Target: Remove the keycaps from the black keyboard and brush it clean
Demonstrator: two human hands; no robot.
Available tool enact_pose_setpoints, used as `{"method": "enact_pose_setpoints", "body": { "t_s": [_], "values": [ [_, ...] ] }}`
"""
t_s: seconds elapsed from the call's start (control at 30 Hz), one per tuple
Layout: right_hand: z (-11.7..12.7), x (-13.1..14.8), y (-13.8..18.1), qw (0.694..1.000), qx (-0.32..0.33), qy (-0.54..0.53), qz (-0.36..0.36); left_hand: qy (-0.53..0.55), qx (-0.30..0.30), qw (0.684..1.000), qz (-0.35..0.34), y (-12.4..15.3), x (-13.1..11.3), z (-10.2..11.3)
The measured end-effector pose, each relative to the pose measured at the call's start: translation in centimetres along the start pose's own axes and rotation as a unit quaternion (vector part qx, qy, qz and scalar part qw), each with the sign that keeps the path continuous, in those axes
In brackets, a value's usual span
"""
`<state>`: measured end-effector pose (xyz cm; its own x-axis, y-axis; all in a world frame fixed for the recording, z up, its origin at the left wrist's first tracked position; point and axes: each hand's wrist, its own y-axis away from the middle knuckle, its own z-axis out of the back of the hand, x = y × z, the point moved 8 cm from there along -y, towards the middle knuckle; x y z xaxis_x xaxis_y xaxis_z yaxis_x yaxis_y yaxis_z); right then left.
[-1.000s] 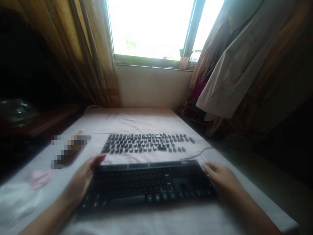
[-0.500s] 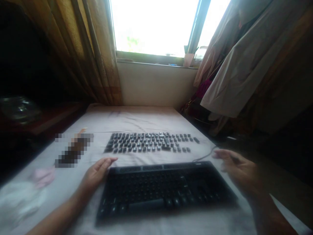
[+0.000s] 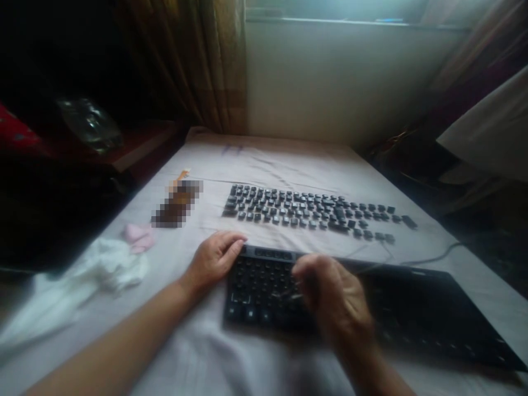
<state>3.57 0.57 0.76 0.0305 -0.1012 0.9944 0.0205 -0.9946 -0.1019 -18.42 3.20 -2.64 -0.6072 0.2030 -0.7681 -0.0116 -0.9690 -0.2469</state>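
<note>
A black keyboard (image 3: 416, 308) lies on the pale sheet, many of its key spots bare and a few keycaps left in its front row. My left hand (image 3: 216, 256) grips its far left corner, thumb on top. Over the left half of the keys, my right hand (image 3: 336, 294) is closed, knuckles up, around something I cannot make out; a blurred shiny bit shows near its fingertips. Beyond the keyboard, loose black keycaps (image 3: 284, 209) lie in rows on the sheet. The keyboard's cable (image 3: 433, 258) runs off to the right.
To the left lie a white cloth (image 3: 111, 264), a pink cloth (image 3: 139, 236) and a pixelated dark item (image 3: 175, 206). A clear container (image 3: 93, 124) stands on a side surface. Curtains (image 3: 218, 66) hang at the back left, clothes (image 3: 495, 126) at the right.
The view has tilted down and turned left. My left hand has taken hold of the keyboard's corner. My right hand has moved from beyond the right end to over the left keys.
</note>
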Motion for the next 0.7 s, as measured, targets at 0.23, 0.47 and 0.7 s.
{"method": "enact_pose_setpoints", "body": {
  "t_s": [0.23, 0.47, 0.7],
  "values": [
    [-0.4, -2.0, 0.1, 0.984, 0.096, 0.149, 0.004, -0.011, 0.027, 0.999, -0.027, 0.9, -0.5, -0.7],
    [-0.9, -0.6, -0.1, 0.955, 0.172, 0.228, 0.078, -0.043, 0.008, 0.996, -0.08, 1.0, -1.2, -0.6],
    [-3.4, -0.5, 1.8, 0.939, 0.259, 0.197, 0.115, -0.079, -0.011, 0.994, -0.078, 0.9, -1.1, -0.4]
  ]
}}
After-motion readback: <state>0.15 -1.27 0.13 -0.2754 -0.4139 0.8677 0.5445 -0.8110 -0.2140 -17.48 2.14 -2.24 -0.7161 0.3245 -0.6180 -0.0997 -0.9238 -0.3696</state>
